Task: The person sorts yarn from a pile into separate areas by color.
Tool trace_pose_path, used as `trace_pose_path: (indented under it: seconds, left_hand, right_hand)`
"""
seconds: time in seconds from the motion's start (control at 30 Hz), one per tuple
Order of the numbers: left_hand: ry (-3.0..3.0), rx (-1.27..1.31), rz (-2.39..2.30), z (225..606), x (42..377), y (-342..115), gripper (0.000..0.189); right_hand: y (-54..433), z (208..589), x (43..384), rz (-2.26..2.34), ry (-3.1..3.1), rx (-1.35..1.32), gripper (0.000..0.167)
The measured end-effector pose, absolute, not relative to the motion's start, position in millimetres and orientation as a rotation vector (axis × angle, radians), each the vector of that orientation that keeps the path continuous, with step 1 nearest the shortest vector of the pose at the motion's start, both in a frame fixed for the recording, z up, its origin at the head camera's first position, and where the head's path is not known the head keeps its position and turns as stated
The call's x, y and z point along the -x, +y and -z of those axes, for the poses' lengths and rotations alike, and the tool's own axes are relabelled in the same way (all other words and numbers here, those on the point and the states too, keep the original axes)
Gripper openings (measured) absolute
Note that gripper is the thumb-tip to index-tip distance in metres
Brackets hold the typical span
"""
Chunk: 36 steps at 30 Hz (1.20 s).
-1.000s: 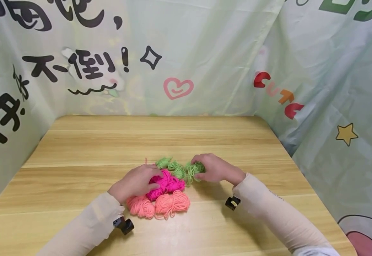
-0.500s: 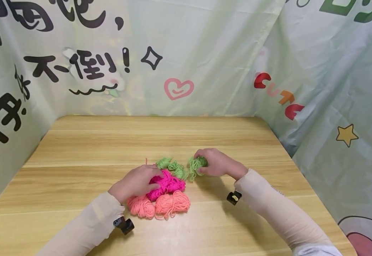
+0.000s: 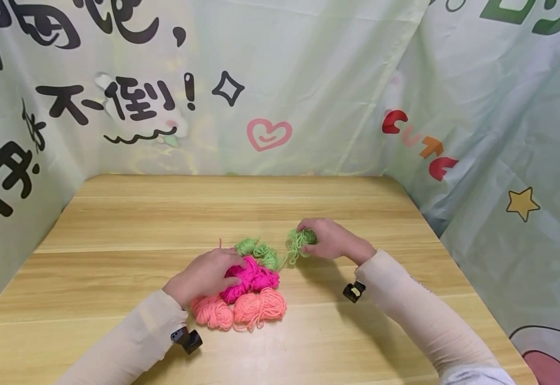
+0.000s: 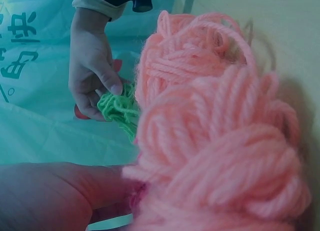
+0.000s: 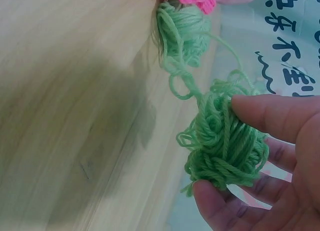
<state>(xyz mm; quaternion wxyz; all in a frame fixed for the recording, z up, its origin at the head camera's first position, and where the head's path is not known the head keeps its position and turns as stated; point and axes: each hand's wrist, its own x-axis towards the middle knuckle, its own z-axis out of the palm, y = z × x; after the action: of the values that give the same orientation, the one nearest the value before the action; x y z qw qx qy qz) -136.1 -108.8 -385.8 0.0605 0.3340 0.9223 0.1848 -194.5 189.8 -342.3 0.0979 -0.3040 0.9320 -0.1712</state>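
My right hand [image 3: 330, 239] holds a loose bundle of green yarn [image 5: 225, 136] between thumb and fingers, lifted off the table. Strands run from it back to another green yarn bundle [image 3: 260, 252] lying behind the magenta yarn. On the left end of the magenta yarn [image 3: 255, 277], my left hand [image 3: 205, 275] grips with thumb and fingers; the fingertips are partly hidden. Two coral yarn bundles [image 3: 260, 306] lie in front of the magenta one, close to the left wrist. In the left wrist view, coral yarn [image 4: 210, 141] covers much of the left hand's hold.
The wooden table [image 3: 347, 342] spreads around the yarn. Printed cloth [image 3: 318, 80] hangs as walls behind it and along both sides. Small black cameras are strapped to the left wrist [image 3: 186, 339] and the right wrist [image 3: 354, 291].
My right hand has drawn the green bundle away to the right and back, widening the gap to the other green yarn, with strands stretched between. The left hand stays in place.
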Motion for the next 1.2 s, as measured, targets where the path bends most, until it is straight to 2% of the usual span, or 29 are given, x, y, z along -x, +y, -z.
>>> trace_pose_path:
  seconds: [1.2]
  left_hand:
    - [2.801,-1.015,-0.562,386,135,-109,0.026]
  right_hand:
    - [216,334,223,0.528,2.835,0.749,0.043]
